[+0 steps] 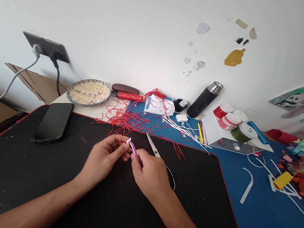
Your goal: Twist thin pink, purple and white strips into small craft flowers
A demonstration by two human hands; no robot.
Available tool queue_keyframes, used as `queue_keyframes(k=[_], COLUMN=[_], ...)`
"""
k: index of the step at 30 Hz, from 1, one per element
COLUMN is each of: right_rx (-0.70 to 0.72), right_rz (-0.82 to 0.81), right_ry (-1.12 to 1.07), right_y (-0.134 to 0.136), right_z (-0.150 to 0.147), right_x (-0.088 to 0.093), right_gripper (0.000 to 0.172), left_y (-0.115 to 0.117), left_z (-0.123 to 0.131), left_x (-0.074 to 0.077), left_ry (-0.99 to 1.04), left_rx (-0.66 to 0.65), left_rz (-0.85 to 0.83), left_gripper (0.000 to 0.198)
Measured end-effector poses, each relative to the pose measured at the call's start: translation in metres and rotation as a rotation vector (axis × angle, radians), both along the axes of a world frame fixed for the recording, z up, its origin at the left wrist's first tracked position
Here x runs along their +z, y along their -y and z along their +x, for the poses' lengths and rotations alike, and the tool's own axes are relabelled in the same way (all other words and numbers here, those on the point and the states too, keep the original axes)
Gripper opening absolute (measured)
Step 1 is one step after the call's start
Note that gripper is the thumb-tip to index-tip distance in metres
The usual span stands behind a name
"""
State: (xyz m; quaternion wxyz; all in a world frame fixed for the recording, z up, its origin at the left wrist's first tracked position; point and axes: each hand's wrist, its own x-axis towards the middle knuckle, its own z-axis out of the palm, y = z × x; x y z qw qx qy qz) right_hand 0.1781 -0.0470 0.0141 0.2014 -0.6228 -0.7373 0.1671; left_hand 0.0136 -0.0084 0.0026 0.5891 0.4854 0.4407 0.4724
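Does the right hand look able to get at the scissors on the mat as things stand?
Probably yes: the right hand lies right beside the scissors, with nothing between them on the black desk mat. It is pinching a purple piece, though, so it would likely need to let go first.

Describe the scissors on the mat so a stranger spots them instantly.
On the black desk mat, find the right hand. The scissors lie beneath it, steel blades pointing toward the red cord, black loop handle partly hidden: the only blades on the mat.
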Motion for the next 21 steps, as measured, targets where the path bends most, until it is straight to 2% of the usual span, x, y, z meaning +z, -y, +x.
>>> queue_keyframes(k=[10,17,21], right_rx=[0.023,0.022,0.033], right_rz=[-0.146,-0.289,-0.285], right_ry=[-0.25,-0.455,-0.444], right_y=[0.0003,0.0005,0.0005], right_z=[-0.0034,-0.0061,-0.0052], right_x=[0.0024,-0.006,-0.0047], right_gripper=[0.026,0.026,0.025], left_y=[-0.0013,-0.0018,-0.0018], left_z=[0.0001,0.0008,0.0011], left_x=[-0.0029,-0.0057,-0.0039], left_ry=[-0.001,0.035,0.032], left_rx=[0.021,-0.001,-0.011], left_rz=[0.018,-0.015,-0.028], left_gripper=[0.032,0.028,0.029])
